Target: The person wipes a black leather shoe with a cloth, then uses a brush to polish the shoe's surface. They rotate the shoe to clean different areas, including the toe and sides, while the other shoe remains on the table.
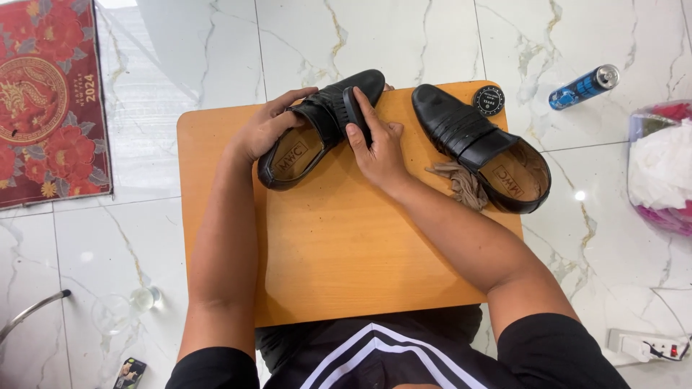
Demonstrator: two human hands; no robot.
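Observation:
A black leather shoe (317,126) lies on the orange wooden board (339,252), toe pointing away. My left hand (267,126) grips its left side near the opening. My right hand (378,148) presses a small black brush (356,112) against the shoe's upper. A second black shoe (472,140) rests on the board's right side, untouched, with a crumpled brown cloth (454,180) beside it. A round black tin (489,100) sits at the board's far right corner.
The board stands on a white marble floor. A blue can (584,86) lies at the upper right, a bag of white and pink cloth (659,169) at the right edge, a red patterned mat (47,101) at the left, a power strip (645,346) lower right.

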